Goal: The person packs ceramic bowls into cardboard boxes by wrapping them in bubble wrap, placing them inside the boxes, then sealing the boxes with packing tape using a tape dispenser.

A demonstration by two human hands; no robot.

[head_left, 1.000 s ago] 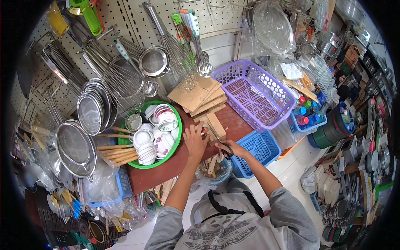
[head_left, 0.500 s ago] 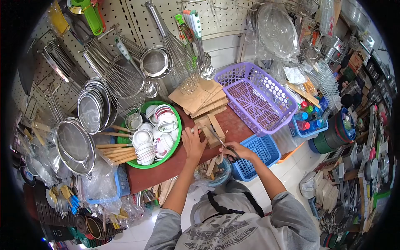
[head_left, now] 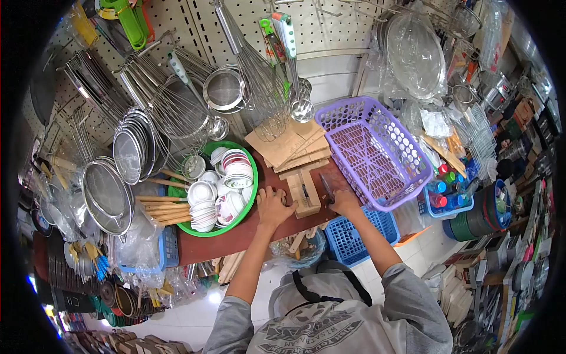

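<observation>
Right hand point(head_left: 345, 203) grasps scissors point(head_left: 326, 185) by the handles, blades away from the body, apparently for safety; whether curled left hand point(head_left: 275, 207) holds anything, I cannot tell. Between them, handily, sits a wooden block point(head_left: 296, 197) at the tabletop point(head_left: 209, 246)'s front edge

The wooden piece point(head_left: 311, 202) is pale, plain and roughly rectangular, with a narrow dark strip running lengthwise along its upper face. It lies flat on the red-brown tabletop point(head_left: 227, 246), its near end close to the front edge and its long sides running away from that edge. The scissors point(head_left: 326, 187), slim and dark, lie just to its right, blades pointing toward the back of the tabletop, handles nearer the front edge and partly hidden.
</observation>
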